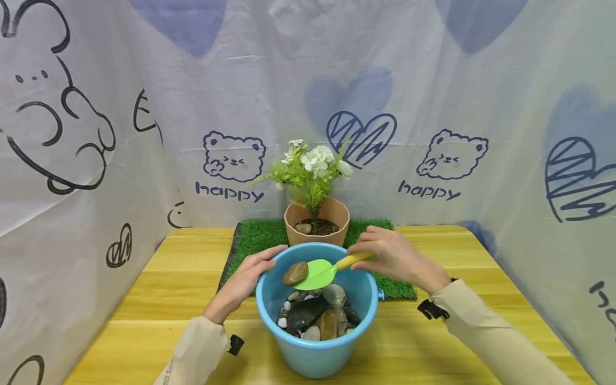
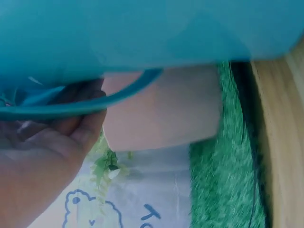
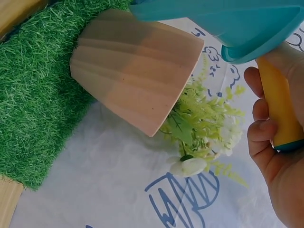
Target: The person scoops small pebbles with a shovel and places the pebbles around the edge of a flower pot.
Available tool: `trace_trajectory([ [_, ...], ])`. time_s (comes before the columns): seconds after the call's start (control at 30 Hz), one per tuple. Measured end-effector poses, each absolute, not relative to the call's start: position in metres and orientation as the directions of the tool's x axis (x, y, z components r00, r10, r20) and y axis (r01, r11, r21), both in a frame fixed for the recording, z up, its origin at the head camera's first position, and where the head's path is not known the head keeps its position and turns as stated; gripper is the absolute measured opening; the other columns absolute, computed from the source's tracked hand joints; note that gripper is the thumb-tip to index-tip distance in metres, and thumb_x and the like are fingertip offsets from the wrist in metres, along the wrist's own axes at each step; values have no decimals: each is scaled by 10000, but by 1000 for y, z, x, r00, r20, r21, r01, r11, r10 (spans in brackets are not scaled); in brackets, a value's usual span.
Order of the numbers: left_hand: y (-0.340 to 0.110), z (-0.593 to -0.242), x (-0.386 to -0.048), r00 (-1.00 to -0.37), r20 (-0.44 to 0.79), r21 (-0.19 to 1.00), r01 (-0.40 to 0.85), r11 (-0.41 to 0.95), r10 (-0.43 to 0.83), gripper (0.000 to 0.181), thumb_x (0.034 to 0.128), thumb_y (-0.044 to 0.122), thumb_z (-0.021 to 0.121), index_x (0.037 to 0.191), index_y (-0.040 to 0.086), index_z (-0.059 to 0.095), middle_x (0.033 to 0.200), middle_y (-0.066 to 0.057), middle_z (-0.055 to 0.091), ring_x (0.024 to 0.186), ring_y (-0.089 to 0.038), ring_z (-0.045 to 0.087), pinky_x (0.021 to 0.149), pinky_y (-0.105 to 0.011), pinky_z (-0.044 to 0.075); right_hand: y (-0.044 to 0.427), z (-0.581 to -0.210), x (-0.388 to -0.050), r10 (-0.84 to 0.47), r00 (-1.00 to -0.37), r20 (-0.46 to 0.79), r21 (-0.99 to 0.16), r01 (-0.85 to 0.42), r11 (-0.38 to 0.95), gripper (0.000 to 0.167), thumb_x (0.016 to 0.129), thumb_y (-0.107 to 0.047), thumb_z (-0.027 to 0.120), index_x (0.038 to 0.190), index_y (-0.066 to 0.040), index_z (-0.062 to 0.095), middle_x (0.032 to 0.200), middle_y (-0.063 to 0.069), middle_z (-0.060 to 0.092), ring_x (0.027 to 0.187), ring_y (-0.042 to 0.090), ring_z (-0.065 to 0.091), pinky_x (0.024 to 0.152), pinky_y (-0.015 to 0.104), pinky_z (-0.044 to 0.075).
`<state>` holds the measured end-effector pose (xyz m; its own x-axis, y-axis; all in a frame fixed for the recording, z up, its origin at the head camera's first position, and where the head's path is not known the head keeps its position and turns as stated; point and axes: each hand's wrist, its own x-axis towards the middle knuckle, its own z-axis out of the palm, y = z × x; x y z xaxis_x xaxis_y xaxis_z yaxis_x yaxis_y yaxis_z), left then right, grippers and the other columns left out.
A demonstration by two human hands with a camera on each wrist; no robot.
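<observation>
In the head view a blue bucket (image 1: 315,350) holds stones of several sizes (image 1: 308,313). My right hand (image 1: 392,255) grips the yellow handle (image 1: 355,260) of a small shovel, whose green blade (image 1: 316,275) is over the bucket's opening. A brown stone (image 1: 295,273) lies at the blade's tip. In the right wrist view the fingers of my right hand (image 3: 280,133) are curled round the yellow handle (image 3: 278,102). My left hand (image 1: 247,278) holds the bucket's left rim; the left wrist view shows that hand (image 2: 52,147) with its fingers over the rim (image 2: 71,108).
Behind the bucket stands a tan pot (image 1: 317,240) with white flowers (image 1: 318,160), soil and a small stone (image 1: 303,228), on a green turf mat (image 1: 262,235). The wooden table (image 1: 192,267) is enclosed by a printed white cloth (image 1: 279,80).
</observation>
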<state>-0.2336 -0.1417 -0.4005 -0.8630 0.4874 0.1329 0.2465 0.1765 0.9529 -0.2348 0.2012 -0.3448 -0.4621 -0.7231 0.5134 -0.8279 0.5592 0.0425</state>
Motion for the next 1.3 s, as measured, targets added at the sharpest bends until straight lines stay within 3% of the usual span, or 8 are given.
trace_trajectory([
  [0.37, -146, -403, -232, -828, 154, 938, 295, 185, 539, 608, 940, 133, 407, 1543, 158, 329, 1510, -185, 419, 1144, -333, 630, 861, -419, 567, 200, -347, -235, -712, -469, 522, 19, -828, 560, 279, 756, -343, 819, 987, -191, 779, 862, -98, 684, 755, 47, 525, 641, 206, 445],
  [0.93, -144, -408, -232, -840, 164, 945, 284, 161, 518, 612, 922, 116, 381, 1529, 187, 346, 1495, -189, 422, 1128, -370, 627, 854, -452, 564, 207, -343, -238, -697, -463, 549, 7, -830, 557, 297, 738, -307, 836, 994, -167, 781, 871, -88, 694, 773, 51, 532, 655, 218, 453],
  [1.3, -144, -409, -234, -831, 181, 950, 287, 127, 526, 580, 932, 106, 452, 1501, 179, 374, 1399, -228, 493, 1119, -382, 619, 827, -448, 573, 217, -325, -244, -660, -470, 586, -2, -815, 579, 332, 725, -320, 835, 1000, -142, 777, 872, -63, 702, 777, 58, 545, 648, 224, 471],
])
